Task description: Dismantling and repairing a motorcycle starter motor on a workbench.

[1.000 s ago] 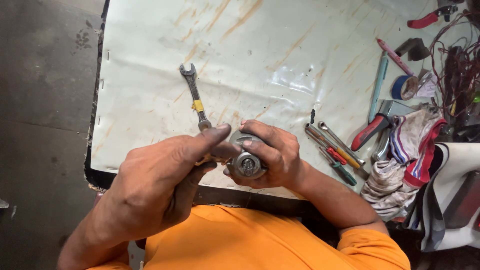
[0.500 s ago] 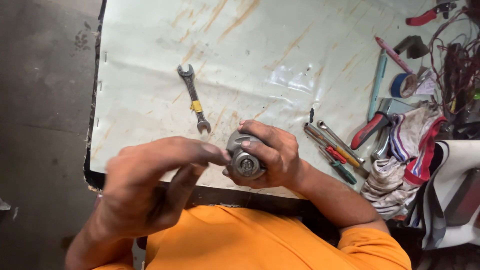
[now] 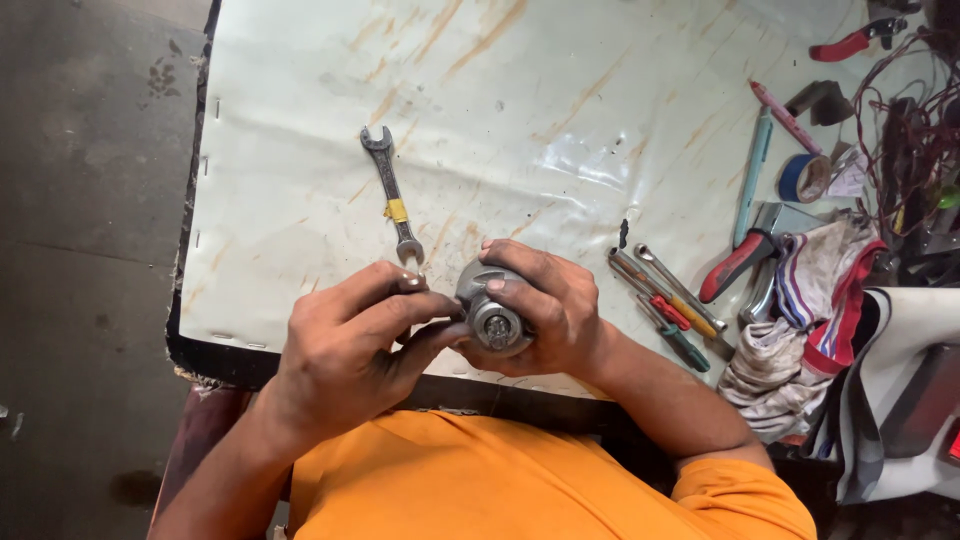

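The round metal part (image 3: 492,312) sits in the right hand (image 3: 545,310), held just above the near edge of the worktop (image 3: 560,110), near the middle of that edge. The right hand's fingers curl over the top and far side of the part and close firmly round it, with its round end face, which has a small hub at the centre, turned toward the person. Its short axis so runs from the body toward the far edge.

The left hand (image 3: 350,340) is just beside the part, on its left. Its thumb and forefinger are pinched together and the tips touch or almost touch the part's left rim; whether they pinch something small I cannot tell.

A double-ended spanner (image 3: 392,195) with a yellow band lies flat on the worktop beyond the left hand, its long axis running from near to far edge, its near jaw just past the left fingertips. The left hand is the nearer to it.

To the right of the right wrist lie screwdrivers (image 3: 668,305) and red-handled pliers (image 3: 740,260), then a heap of rags (image 3: 800,310) at the right edge. Nothing stands between the two hands and the part.
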